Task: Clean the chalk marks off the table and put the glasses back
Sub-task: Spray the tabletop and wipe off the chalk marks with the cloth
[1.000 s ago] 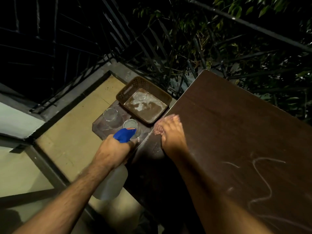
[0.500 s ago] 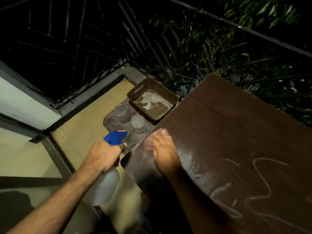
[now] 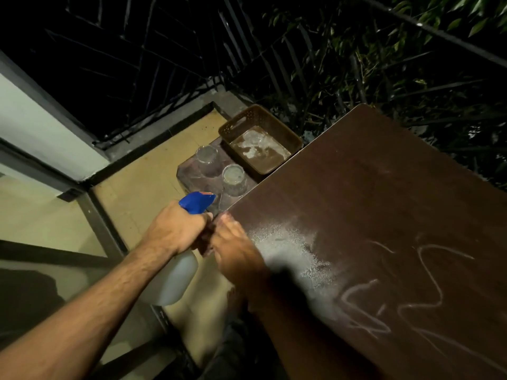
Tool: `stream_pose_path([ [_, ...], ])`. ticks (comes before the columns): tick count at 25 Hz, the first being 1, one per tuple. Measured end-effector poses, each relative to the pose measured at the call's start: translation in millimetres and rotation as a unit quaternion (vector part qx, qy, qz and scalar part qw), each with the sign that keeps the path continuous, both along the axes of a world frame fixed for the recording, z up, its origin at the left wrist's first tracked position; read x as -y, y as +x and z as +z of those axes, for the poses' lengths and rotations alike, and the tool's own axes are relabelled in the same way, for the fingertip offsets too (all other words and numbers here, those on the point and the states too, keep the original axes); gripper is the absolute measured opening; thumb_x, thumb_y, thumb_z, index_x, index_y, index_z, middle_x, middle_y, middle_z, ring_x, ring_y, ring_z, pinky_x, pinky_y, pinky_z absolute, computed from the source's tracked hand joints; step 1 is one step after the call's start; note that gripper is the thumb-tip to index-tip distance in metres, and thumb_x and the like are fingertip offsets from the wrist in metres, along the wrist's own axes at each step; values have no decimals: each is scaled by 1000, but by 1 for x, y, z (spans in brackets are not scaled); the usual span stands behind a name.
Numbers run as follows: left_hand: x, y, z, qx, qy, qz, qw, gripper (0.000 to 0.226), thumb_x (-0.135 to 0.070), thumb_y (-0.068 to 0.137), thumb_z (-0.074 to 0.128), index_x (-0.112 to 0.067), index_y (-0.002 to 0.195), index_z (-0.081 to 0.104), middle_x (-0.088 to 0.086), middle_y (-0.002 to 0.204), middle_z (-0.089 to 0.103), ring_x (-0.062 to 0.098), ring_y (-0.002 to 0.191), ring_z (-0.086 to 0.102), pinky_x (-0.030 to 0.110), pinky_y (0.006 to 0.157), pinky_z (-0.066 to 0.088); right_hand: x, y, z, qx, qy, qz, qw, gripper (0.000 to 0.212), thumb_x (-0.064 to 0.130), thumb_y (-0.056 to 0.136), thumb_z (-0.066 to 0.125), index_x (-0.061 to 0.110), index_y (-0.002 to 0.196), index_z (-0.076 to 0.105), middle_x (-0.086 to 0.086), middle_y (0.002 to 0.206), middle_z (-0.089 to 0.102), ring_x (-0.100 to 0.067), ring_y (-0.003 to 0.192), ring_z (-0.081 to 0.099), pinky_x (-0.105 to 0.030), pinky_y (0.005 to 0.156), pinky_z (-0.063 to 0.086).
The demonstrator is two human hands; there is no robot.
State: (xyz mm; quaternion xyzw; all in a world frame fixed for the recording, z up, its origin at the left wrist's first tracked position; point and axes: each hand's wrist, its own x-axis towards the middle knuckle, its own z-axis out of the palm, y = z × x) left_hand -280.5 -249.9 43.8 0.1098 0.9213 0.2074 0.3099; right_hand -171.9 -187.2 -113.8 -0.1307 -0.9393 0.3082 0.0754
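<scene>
White chalk marks loop across the near right part of the dark brown table. Just left of them lies a pale, speckled wet-looking patch. The right hand lies flat on the table at its left edge, fingers straight and together, palm down, beside that patch; a bit of pinkish material shows under the fingertips, too small to identify. The left hand grips the neck of a spray bottle, fingers curled round it under the blue head, the translucent body hanging below the wrist, off the table's edge. Beyond the table's left corner, two clear glasses stand upside down on a low dark stand, one nearer the table, one farther. Beside them sits a brown perforated basket with something pale inside. Black railings and leaves close the background.
</scene>
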Motion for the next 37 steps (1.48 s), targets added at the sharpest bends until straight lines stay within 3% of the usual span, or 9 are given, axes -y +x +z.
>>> stream_pose_path([
  [4, 4, 4, -3, 5, 0, 19, 1000, 37, -37, 89, 66, -2, 76, 71, 7, 55, 68, 21, 52, 61, 32, 63, 47, -84, -8, 9, 24, -4, -198, 980, 59, 8, 94, 51, 26, 149, 44, -2, 163, 30, -23, 154, 10, -36, 125, -3],
  [11, 29, 12, -13, 15, -37, -28, 999, 34, -43, 90, 65, -10, 89, 66, -1, 48, 65, 12, 45, 61, 26, 54, 43, -140, 29, 13, 40, 7, -296, 954, 53, 9, 91, 56, 22, 143, 54, -5, 156, 43, -27, 150, 25, -46, 126, 10],
  [17, 27, 12, -9, 5, -7, -19, 1000, 30, -36, 90, 66, -6, 83, 69, 3, 51, 66, 19, 51, 63, 30, 60, 46, 1, 49, -3, 10, 17, -5, 1000, 60, 11, 79, 65, 19, 138, 57, -10, 150, 50, -31, 149, 28, -50, 123, 22],
  [20, 16, 17, -5, 5, -5, -28, 1000, 33, -38, 90, 66, -6, 81, 71, 5, 51, 68, 22, 54, 64, 32, 61, 47, 7, 65, -2, -5, 12, 20, 1000, 54, 14, 75, 64, 19, 129, 62, -6, 143, 56, -31, 145, 37, -47, 123, 25],
  [23, 9, 24, -2, -1, 0, -33, 999, 33, -42, 89, 66, -9, 87, 71, 4, 51, 69, 20, 53, 65, 32, 61, 48, -61, 70, 7, 18, 24, -102, 994, 58, 12, 83, 50, 17, 140, 57, -9, 152, 47, -31, 149, 29, -42, 126, 12],
  [26, 9, 31, -2, -7, 10, -54, 998, 33, -42, 88, 64, -13, 101, 73, 6, 56, 71, 19, 55, 66, 31, 61, 48, -146, 92, 6, 46, 22, -277, 960, 56, 11, 83, 51, 26, 137, 58, -4, 151, 49, -29, 147, 32, -46, 124, 19],
  [29, 15, 42, 0, -5, 10, -63, 998, 37, -43, 89, 63, -15, 112, 74, 9, 59, 73, 24, 60, 69, 33, 63, 51, -137, 103, 13, 45, 3, -333, 942, 53, 9, 87, 53, 22, 138, 58, -5, 154, 46, -30, 151, 24, -44, 126, 9],
  [32, 17, 52, -1, 8, 18, -62, 998, 36, -41, 90, 63, -13, 110, 74, 7, 55, 70, 29, 63, 72, 37, 68, 54, -58, 105, 16, 37, 4, -215, 976, 54, 10, 86, 52, 17, 140, 56, -7, 155, 44, -29, 152, 19, -47, 126, 11],
  [37, 7, 60, -3, 9, 19, -53, 998, 24, -38, 92, 65, -14, 94, 69, 4, 53, 65, 16, 45, 58, 27, 52, 43, 28, 112, 9, 17, 21, 4, 1000, 59, 10, 68, 67, 19, 126, 63, -6, 138, 60, -35, 140, 43, -54, 117, 30],
])
